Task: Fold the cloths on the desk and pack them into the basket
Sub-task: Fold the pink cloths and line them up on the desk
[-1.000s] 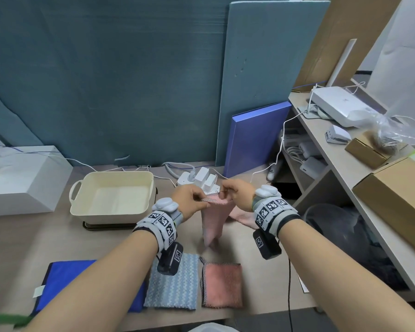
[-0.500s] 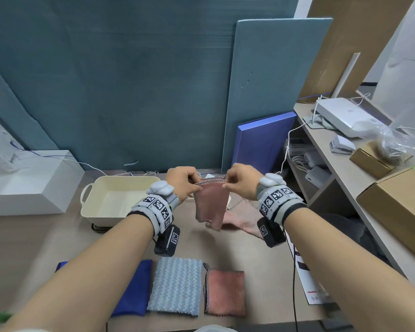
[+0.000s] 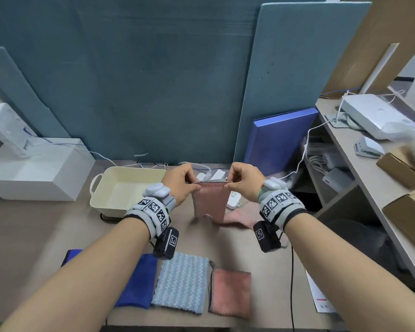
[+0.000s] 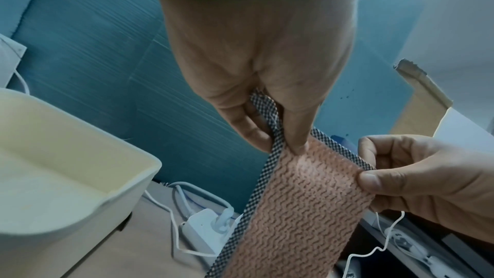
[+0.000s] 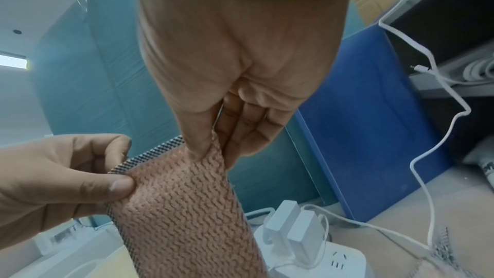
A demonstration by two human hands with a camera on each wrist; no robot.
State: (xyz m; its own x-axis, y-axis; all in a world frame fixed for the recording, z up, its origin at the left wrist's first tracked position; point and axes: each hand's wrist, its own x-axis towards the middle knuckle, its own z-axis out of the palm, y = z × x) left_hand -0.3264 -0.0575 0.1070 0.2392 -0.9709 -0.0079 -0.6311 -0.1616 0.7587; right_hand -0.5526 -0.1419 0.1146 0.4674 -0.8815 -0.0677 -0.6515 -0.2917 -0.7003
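Both hands hold one pink cloth [image 3: 210, 200] up in the air above the desk [image 3: 58, 236], just right of the basket [image 3: 127, 188]. The left hand [image 3: 180, 183] pinches the cloth's top left corner between thumb and forefinger; the left wrist view shows the checked trim [image 4: 267, 160] running up between those fingers. The right hand [image 3: 243, 183] pinches the top right corner the same way, its other fingers curled behind the cloth. The top edge stretches nearly level between the two pinches, and the rest of the cloth hangs down below the hands, its lower end close to the desk. Whether it touches the desk, I cannot tell.

The basket stands left of the hands. A second pink cloth [image 3: 240, 218] lies rumpled behind and to the right of the hanging one. Along the near edge, three folded cloths lie side by side: a blue cloth [image 3: 139, 281], a light blue cloth [image 3: 181, 282] and a folded pink cloth [image 3: 230, 293].
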